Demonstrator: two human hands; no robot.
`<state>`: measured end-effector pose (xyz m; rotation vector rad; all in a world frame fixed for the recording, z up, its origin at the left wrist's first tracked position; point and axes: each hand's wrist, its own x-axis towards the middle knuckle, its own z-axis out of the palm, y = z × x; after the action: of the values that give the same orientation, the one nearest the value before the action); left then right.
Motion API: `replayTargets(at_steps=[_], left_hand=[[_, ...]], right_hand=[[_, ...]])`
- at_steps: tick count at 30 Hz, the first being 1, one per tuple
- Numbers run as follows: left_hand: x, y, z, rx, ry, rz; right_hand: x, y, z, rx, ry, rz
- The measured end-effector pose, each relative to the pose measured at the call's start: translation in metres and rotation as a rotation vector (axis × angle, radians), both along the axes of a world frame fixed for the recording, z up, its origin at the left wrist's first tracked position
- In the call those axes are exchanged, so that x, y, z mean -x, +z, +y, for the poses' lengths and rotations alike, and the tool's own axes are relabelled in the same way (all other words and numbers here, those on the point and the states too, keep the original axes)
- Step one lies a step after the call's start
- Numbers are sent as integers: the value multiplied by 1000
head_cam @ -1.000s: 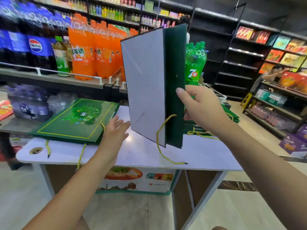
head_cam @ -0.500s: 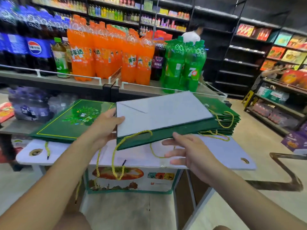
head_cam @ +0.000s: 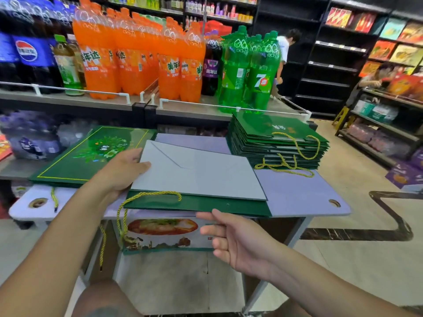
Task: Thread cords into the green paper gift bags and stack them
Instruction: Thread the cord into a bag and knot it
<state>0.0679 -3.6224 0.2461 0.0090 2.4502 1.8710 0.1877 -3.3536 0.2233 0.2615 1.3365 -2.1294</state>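
- A folded green gift bag [head_cam: 201,205] lay flat along the near edge of the white table [head_cam: 304,195], its grey base panel [head_cam: 201,172] facing up and a strip of green showing along the near side.
- The left hand [head_cam: 123,173] grasped the bag's left end: the thumb lay on top of the grey panel at its corner, while the other fingers were hidden under the bag.
- The bulk of the bag stretched away to the right of that grip, resting on the tabletop.
- The right hand [head_cam: 238,240] was released and held nothing; its fingers were straight and pointed left, just in front of and below the bag's near edge. Whether the index fingertip touched that edge could not be told.
- A yellow-green cord [head_cam: 148,195] looped across the green strip near the left hand and hung down over the table edge.
- A tall stack of corded bags [head_cam: 274,143] stood on the far right of the table, well apart from both hands.
- A low pile of flat bags [head_cam: 91,154] lay at the far left, just beside the left hand.
- Orange bottles [head_cam: 137,58] and green bottles [head_cam: 251,69] stood on the shelf behind.
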Motion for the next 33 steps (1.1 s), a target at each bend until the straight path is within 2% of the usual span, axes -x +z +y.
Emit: replayTargets(at_steps=[5, 9, 14, 16, 18, 20, 21, 22, 24, 26, 28, 31, 33], left_hand=[[2, -11, -4, 66, -7, -28], [9, -13, 5, 200, -17, 4], [9, -8, 23, 446, -1, 30], [9, -9, 26, 570, 1, 44], [7, -11, 26, 655, 6, 44], [6, -13, 25, 699, 13, 56], [1, -11, 26, 696, 25, 60], [-6, -9, 28, 684, 33, 74], [-27, -5, 32, 684, 76, 180], [-58, -9, 31, 745, 192, 352], [-84, -14, 24, 807, 266, 414], [-95, -35, 5, 983, 171, 347], [-92, -45, -6, 1044, 73, 399]], right_hand=[[6, -5, 2, 4, 19, -22], [14, -10, 9, -43, 24, -57], [19, -2, 23, -232, 128, 15], [22, 10, 25, -347, 135, 139], [28, 18, 25, -544, 54, 393], [40, 18, 28, -943, -33, 810], [49, 15, 31, -1185, 3, 1012], [57, 10, 34, -1388, 118, 1132], [74, -5, 41, -1621, 340, 1139], [83, -18, 43, -1664, 397, 1076], [87, -27, 44, -1658, 370, 1096], [90, -33, 46, -1672, 351, 1109], [91, -37, 46, -1682, 348, 1114]])
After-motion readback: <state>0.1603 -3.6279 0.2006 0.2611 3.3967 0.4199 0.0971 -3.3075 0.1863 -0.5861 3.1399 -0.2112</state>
